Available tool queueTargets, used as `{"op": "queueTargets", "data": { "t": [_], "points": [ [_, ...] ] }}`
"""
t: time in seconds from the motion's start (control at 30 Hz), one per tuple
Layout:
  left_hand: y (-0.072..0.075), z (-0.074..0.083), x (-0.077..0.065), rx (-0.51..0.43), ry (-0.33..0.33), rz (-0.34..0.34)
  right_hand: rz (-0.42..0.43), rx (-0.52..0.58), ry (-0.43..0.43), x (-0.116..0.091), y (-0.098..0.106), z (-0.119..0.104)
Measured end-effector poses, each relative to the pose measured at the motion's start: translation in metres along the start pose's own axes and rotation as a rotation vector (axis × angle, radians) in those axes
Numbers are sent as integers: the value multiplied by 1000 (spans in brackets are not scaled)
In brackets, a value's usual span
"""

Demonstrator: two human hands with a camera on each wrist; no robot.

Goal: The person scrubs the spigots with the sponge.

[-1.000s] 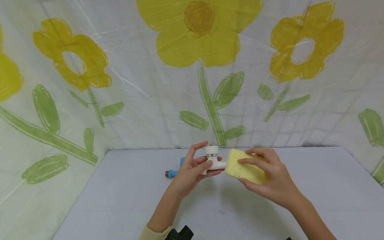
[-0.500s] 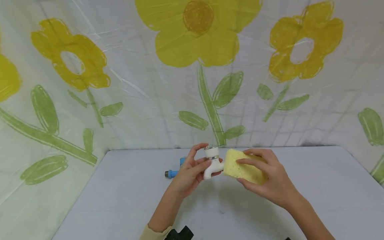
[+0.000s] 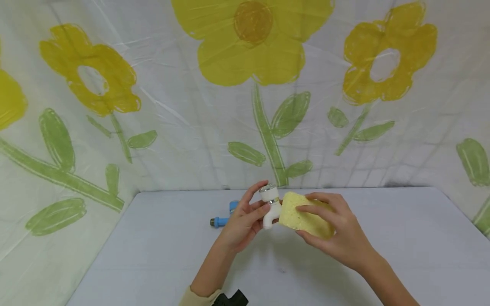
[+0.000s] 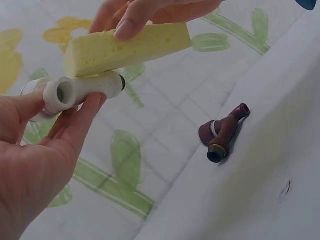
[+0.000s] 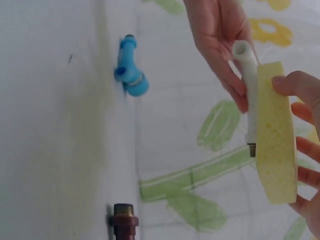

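Flowered sheet (image 3: 183, 140) hanging behind pale table (image 3: 134, 255). Right hand (image 3: 342, 231) pinching yellow sponge (image 3: 307, 223) by its edges; left hand (image 3: 240, 227) gripping white tap (image 3: 273, 211) above table, sponge touching tap's side. Blue tap (image 3: 220, 222) lying beyond left hand, dark red tap (image 4: 228, 131) lying on table.

White tap (image 3: 272, 211), tilted, held aloft, yellow sponge (image 3: 303, 221) touching its body
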State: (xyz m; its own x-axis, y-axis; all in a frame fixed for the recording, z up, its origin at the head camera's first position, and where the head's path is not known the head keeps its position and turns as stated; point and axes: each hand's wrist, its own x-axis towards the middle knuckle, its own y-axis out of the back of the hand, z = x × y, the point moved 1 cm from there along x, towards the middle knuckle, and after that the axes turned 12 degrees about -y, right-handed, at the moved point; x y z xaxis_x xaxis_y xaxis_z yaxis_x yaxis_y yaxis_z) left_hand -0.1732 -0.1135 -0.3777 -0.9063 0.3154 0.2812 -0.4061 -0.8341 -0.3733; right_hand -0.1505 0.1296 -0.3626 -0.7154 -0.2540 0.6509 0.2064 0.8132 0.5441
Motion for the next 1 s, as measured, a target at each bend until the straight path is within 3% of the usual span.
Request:
{"op": "queueTargets", "data": {
  "t": [0.23, 0.47, 0.7, 0.87, 1.0],
  "points": [
    [1, -4, -1, -25, -31, 25, -51, 51, 36, -3, -10, -9],
    [1, -6, 0, -46, -36, 42, -7, 57, 4, -3, -8, -9],
    [0, -6, 1, -58, -81, 63, -65, 42, 74, -5, -13, -14],
    [0, -7, 1, -71, -79, 80, -22, 42, 19, -3, -9, -12],
    [0, -7, 1, -64, -86, 89, -34, 52, 6, -5, -9, -10]
  ]
}}
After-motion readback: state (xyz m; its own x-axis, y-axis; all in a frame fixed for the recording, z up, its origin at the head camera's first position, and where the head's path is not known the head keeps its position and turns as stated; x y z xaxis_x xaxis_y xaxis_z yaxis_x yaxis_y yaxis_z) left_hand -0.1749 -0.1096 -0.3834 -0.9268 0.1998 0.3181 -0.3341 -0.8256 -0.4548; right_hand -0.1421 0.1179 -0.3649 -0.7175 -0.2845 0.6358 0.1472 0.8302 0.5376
